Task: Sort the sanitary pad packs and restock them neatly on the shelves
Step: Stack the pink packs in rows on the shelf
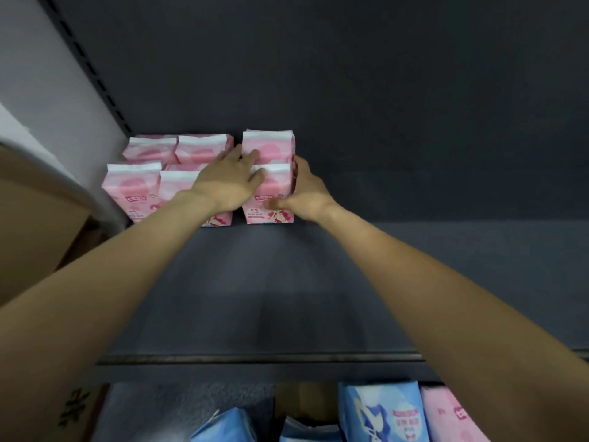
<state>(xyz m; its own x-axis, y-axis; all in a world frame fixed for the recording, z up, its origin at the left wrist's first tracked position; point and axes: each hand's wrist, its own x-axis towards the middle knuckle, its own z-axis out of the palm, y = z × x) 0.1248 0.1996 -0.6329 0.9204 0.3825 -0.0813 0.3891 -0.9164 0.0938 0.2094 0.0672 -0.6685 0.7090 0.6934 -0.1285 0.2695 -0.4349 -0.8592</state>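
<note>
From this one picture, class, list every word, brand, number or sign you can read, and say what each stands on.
None can be read for certain.
Front pink packs: a red label with white characters, too blurred.
Blue pack below the shelf: a red label with small lines under it, too blurred.
Pink pack beside it: red characters, cut off and blurred.
Cardboard box, lower left: dark printed characters, unreadable.

A brown cardboard box (35,224) fills the left edge, its flap tilted up. Behind it rises a pale wall (41,68) — meeting it, a dark upright post (92,71) with a row of slots. A second cardboard piece (306,400) shows low in the middle — mostly hidden.
</note>
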